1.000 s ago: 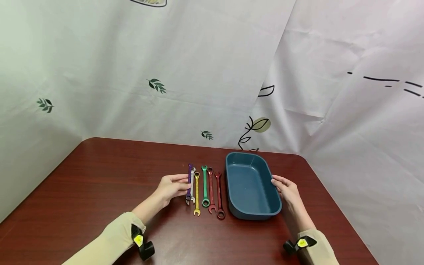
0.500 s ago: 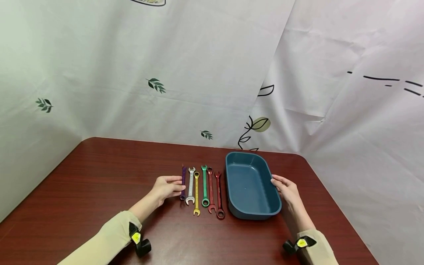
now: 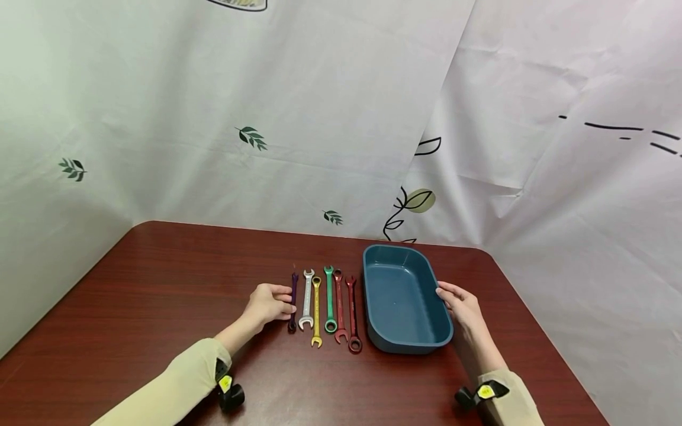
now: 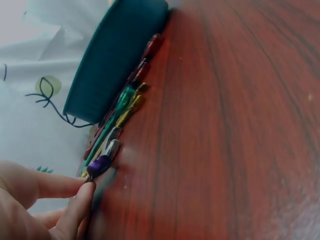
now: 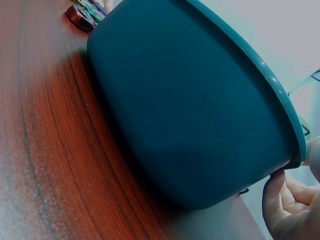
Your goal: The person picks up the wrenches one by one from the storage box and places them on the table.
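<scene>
My left hand (image 3: 270,306) pinches a purple combination wrench (image 3: 294,287) between thumb and fingers at the left end of a row of wrenches. In the left wrist view, the purple wrench's end (image 4: 99,166) sticks out past the fingertips, low over the table. To its right lie a silver wrench (image 3: 307,299), a yellow wrench (image 3: 317,310), a green wrench (image 3: 330,299) and two red wrenches, one red wrench (image 3: 340,305) beside the darker red wrench (image 3: 352,310). My right hand (image 3: 462,305) holds the right rim of a blue plastic bin (image 3: 410,343), thumb and fingers at its edge.
The bin stands upright on the brown wooden table (image 3: 176,284), just right of the wrenches, with nothing inside. A white cloth (image 3: 319,118) with leaf prints hangs behind the table and along its sides.
My left hand has carried the purple wrench left, from over the silver wrench to the table beside it, and slightly toward me. My right hand and the bin have stayed put.
</scene>
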Demonstrator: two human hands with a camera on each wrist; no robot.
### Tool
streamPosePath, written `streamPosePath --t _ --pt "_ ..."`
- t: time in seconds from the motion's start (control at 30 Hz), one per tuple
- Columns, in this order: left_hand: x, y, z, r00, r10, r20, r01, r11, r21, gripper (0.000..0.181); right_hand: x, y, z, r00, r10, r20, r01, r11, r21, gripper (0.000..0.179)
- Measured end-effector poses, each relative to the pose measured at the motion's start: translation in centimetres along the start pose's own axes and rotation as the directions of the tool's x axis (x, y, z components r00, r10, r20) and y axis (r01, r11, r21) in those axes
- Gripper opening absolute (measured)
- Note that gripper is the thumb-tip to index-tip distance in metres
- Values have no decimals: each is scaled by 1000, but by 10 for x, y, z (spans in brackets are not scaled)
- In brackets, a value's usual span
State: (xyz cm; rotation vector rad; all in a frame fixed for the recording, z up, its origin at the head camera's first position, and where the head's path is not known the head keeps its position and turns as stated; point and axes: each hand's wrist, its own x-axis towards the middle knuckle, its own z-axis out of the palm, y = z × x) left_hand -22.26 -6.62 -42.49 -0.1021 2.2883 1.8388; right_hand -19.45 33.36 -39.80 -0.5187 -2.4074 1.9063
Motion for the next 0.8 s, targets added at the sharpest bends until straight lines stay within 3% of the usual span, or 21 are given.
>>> streamPosePath --t 0.3,0.47,0.7,0.8 --pt "3 0 0 998 41 -39 -35 989 145 42 0 -1 1 1000 -3 1 3 1000 -13 55" --pt "3 1 -1 997 52 -48 -43 983 180 42 2 -3 0 1000 -9 3 9 999 -32 53" --pt "3 -1 -1 995 91 -48 -78 973 218 41 1 -5 -2 999 -54 -4 53 985 -166 51" --pt "2 -3 -2 984 171 -41 -151 942 299 38 -1 -5 -1 992 -116 -50 97 952 -291 45"
